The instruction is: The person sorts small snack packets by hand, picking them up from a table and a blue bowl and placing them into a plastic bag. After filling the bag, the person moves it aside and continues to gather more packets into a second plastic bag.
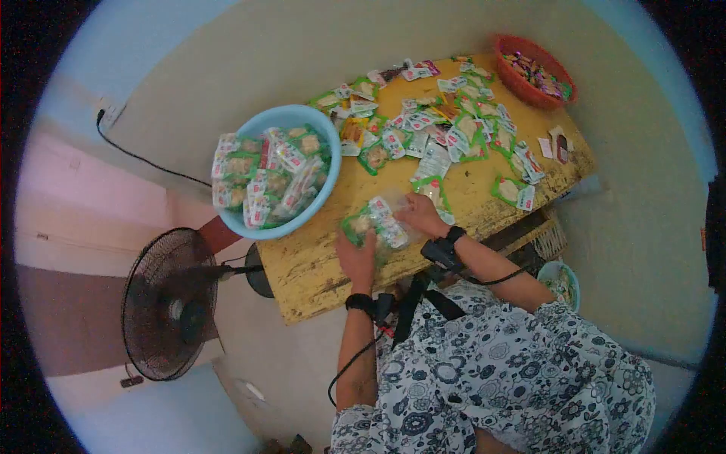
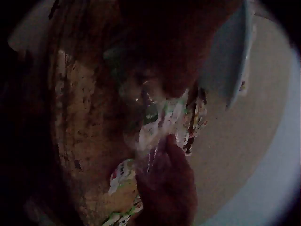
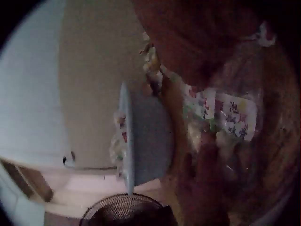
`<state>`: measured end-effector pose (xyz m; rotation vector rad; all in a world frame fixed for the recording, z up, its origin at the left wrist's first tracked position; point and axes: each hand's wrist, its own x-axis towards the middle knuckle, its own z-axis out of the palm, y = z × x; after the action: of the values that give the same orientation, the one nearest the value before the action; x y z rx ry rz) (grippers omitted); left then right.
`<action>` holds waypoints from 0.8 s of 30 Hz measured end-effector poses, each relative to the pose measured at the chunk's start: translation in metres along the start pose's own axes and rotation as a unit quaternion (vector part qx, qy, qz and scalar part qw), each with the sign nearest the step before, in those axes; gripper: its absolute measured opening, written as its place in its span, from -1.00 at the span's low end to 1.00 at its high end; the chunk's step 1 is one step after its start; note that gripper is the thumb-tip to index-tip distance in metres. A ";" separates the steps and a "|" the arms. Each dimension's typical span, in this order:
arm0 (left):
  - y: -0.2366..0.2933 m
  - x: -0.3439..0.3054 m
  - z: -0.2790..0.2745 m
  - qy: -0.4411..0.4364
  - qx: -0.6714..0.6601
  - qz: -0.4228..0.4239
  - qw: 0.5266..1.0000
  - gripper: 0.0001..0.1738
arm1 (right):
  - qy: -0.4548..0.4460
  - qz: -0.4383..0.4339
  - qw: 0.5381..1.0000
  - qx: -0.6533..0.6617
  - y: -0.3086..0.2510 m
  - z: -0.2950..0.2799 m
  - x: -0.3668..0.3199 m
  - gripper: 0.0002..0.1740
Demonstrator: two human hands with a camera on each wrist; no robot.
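A clear plastic bag (image 1: pixel 390 224) with green-and-white snack packets inside lies between both hands over the front of the yellow table (image 1: pixel 308 278). My left hand (image 1: pixel 357 261) holds the bag's left end, thumb and fingers about the packets. At the other end, my right hand (image 1: pixel 423 217) pinches the loose clear plastic. White labels with red and dark characters show through the bag (image 3: pixel 235 115) in the right wrist view. The left wrist view is dark, with the right hand (image 2: pixel 169 188) gripping the crinkled plastic below.
A blue basin (image 1: pixel 333 185) full of bagged packets stands left of the hands. Loose snack packets (image 1: pixel 469 132) spread over the table's far half. A red basket (image 1: pixel 561 97) of small packets sits at the far right corner. A black fan (image 1: pixel 170 303) stands left of the table.
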<state>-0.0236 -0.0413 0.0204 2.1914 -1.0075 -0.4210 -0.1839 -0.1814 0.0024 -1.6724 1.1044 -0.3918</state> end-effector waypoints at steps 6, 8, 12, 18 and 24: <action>-0.005 -0.006 -0.013 -0.021 -0.175 -0.025 0.984 0.07 | -0.015 -0.193 0.980 -0.042 -0.075 -0.020 -0.018 -0.73; 0.009 -0.010 -0.030 -0.041 -0.210 -0.043 0.976 0.11 | -0.027 -0.266 0.960 -0.082 -0.109 -0.032 -0.029 -0.81; 0.025 -0.019 -0.056 -0.005 -0.179 0.024 0.983 0.22 | -0.054 -0.367 0.920 -0.129 -0.149 -0.051 -0.045 -0.83; 0.042 -0.021 -0.057 -0.026 -0.219 0.097 0.971 0.28 | -0.104 -0.358 0.896 -0.242 -0.142 -0.072 -0.036 -0.86; 0.043 -0.007 -0.038 -0.099 -0.231 0.130 0.959 0.27 | -0.099 -0.422 0.874 -0.219 -0.135 -0.078 -0.039 -0.89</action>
<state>-0.0313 -0.0398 0.0778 1.5999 -1.1512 -0.6843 -0.1958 -0.1909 0.1629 -2.5087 0.2465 -0.5179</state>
